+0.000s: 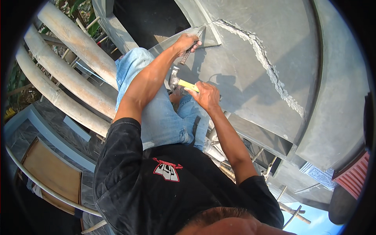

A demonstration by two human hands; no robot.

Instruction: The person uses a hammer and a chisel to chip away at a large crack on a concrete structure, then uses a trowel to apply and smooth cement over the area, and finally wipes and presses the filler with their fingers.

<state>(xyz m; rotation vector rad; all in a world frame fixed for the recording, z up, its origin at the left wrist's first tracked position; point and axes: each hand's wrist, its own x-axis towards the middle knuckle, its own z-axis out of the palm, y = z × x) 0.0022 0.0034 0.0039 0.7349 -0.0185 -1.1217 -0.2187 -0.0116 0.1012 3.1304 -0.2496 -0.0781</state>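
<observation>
My left hand (187, 44) is closed around a short ribbed steel bar chisel (185, 59), held tilted in front of the grey plastered wall (243, 70). The chisel's upper end reaches the wall near the corner of a dark window opening. My right hand (207, 95) grips the yellow handle of a claw hammer (189, 85). The hammer's metal head hangs a little below the chisel's lower end, apart from it. From beside the chisel's upper end, a rough chipped groove (261, 53) runs down the wall to the right.
Thick bamboo poles (74, 88) curve past on my left. The window opening (150, 19) lies beyond my left hand. Thinner bamboo scaffold poles (290, 209) show at lower right, near a red ribbed object (354, 176). A brown panel (51, 172) sits far down at lower left.
</observation>
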